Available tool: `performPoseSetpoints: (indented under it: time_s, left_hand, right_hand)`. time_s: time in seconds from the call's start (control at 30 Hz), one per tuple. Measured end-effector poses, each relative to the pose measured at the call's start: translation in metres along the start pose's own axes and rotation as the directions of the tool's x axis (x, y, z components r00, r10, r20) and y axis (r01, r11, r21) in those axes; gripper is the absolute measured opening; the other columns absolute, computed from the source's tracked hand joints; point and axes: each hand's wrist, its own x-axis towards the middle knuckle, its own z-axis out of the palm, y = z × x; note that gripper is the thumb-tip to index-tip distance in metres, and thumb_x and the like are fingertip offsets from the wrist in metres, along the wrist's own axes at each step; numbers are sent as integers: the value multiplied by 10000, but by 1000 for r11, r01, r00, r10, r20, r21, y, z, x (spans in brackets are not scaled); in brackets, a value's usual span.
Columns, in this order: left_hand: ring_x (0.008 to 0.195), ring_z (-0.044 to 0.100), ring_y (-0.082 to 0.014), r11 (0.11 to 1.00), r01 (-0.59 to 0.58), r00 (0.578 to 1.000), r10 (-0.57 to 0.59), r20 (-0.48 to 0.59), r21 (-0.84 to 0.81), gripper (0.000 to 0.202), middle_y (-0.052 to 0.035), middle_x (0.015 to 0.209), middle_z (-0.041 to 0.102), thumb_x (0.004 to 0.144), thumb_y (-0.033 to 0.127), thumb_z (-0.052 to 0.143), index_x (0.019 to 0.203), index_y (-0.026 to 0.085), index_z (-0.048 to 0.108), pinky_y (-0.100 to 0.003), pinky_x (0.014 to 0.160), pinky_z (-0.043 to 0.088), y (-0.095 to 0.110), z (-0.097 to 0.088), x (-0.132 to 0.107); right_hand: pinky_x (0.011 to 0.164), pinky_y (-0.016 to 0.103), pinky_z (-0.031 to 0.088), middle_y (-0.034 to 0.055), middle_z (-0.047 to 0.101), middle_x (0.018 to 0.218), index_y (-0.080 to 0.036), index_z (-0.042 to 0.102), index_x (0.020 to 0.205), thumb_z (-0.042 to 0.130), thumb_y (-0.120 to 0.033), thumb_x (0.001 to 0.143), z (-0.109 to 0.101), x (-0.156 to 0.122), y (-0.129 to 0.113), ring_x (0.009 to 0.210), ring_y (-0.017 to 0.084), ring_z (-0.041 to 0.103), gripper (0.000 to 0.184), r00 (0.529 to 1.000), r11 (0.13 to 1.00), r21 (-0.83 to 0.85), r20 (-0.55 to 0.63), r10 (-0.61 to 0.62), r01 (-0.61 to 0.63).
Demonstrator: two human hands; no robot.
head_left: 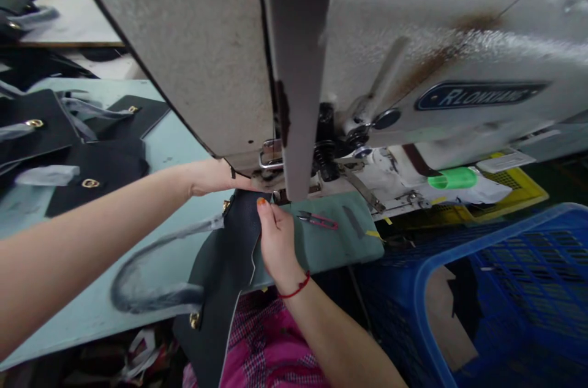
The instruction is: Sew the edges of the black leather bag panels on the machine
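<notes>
A black bag panel [218,265] with gold fittings hangs over the table's front edge, its upper end under the head of a sewing machine [193,39]. Plastic wrapping covers the panel's looped handle [133,278]. My right hand [277,235], a red cord at its wrist, pinches the panel's right edge near the presser foot. On the panel's far side, my left hand [220,177] reaches in beside the needle area. Its fingers are mostly hidden behind the machine head and the panel, so its grip does not show.
Pink-handled thread snips [318,220] lie on the table right of my right hand. Several black bag panels [98,177] with wrapped handles are spread at the left. A blue plastic basket [425,290] stands at the lower right, with a yellow crate [523,183] behind it.
</notes>
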Motion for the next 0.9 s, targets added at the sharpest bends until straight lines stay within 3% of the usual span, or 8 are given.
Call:
performPoseSetpoints:
  time_s: [0.07,0.13,0.3,0.43,0.6,0.77,0.83,0.9]
  left_hand:
    - [861,698,-260,999,19,981,-29,194,50,289,-65,795,756,498,140,854,759,142,731,-409,858,566,-7,2,-4]
    - [904,700,-244,998,-1,958,-19,285,67,296,-74,879,768,546,174,848,825,161,752,-379,919,545,-13,6,-9]
    - [957,700,-278,1000,16,988,-13,157,-22,359,-67,902,769,538,200,873,883,200,773,-355,863,573,-19,18,-25]
    - [943,693,-281,998,55,995,-52,81,-34,340,-74,915,765,543,274,881,854,196,768,-337,811,578,-22,25,-33]
    - [996,660,-283,978,-86,995,77,58,189,316,-74,985,754,724,446,758,906,188,759,-356,925,521,-35,12,-42]
    - [1324,454,-294,755,-222,914,381,-137,617,448,-81,1418,527,920,379,553,1352,259,546,-422,1142,322,-88,-16,-87]
    - [1370,413,-309,776,-182,929,337,-153,604,586,-94,1522,407,900,374,579,1455,299,407,-444,1142,337,-115,-15,-111]
    - [1367,437,-334,884,-109,975,185,-126,455,672,-110,1535,409,860,424,612,1472,291,368,-474,1128,372,-132,-1,-131]
  right_hand:
    - [512,232,234,-32,282,601,-200,323,609,464,-507,902,-4,1,-3,568,90,282,447,999,998,38,24,42,-43]
    - [500,230,224,-35,277,590,-202,314,598,484,-502,879,-9,3,-7,551,84,268,445,995,994,67,62,78,-82]
    - [470,223,193,-46,274,546,-205,306,570,539,-494,828,-28,12,-18,508,73,256,452,979,988,59,154,130,-140]
    - [454,210,225,-51,340,536,-205,365,581,554,-518,811,-41,23,-27,475,71,292,431,928,970,40,303,216,-239]
    - [454,195,238,-55,337,559,-198,388,606,548,-452,843,-62,23,-41,497,70,302,383,882,980,-70,427,198,-186]
    - [446,189,182,-48,268,581,-190,306,593,515,-347,909,-93,-8,-54,536,69,256,410,852,948,-314,508,127,46]
    - [463,183,219,-45,309,596,-181,355,611,527,-326,916,-98,-25,-51,561,72,291,379,868,939,-338,483,114,65]
    - [496,179,293,-38,412,627,-171,453,656,547,-329,913,-97,-41,-41,587,79,370,316,902,949,-314,419,108,32]
